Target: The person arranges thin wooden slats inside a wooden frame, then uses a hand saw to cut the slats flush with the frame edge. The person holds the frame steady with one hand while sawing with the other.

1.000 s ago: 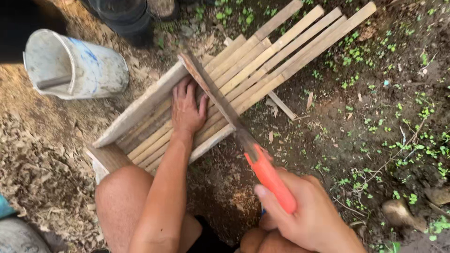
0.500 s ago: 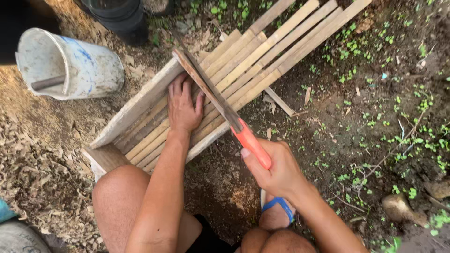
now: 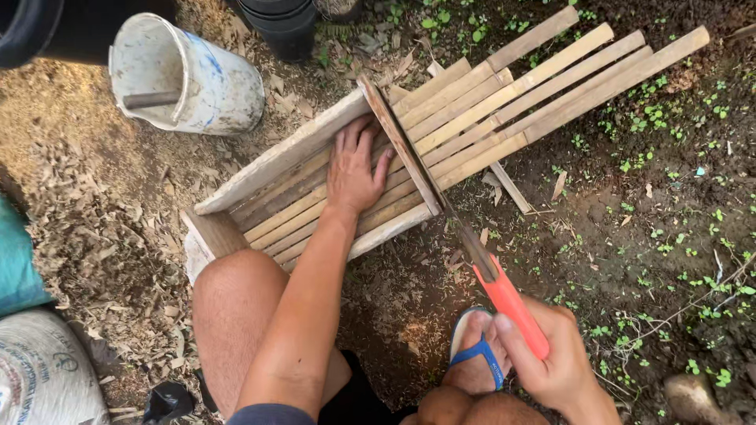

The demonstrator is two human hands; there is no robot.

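My left hand (image 3: 354,167) presses flat on several long bamboo slats (image 3: 504,102) that lie inside a low wooden frame (image 3: 272,161) on the ground. My right hand (image 3: 551,358) grips the orange handle of a hand saw (image 3: 508,299). Its blade runs up and left along the frame's end board (image 3: 398,142), across the slats just right of my left fingers. The slats stick out past the frame to the upper right.
A white plastic bucket (image 3: 185,75) lies on its side at upper left, black pots (image 3: 283,24) behind it. A white sack (image 3: 43,370) sits lower left. My knee (image 3: 232,303) and sandalled foot (image 3: 476,358) are below the frame. Dry leaves cover the left ground, soil with small weeds the right.
The saw has been drawn back toward me after a forward push half a second ago. My left hand stays pressed on the slats.
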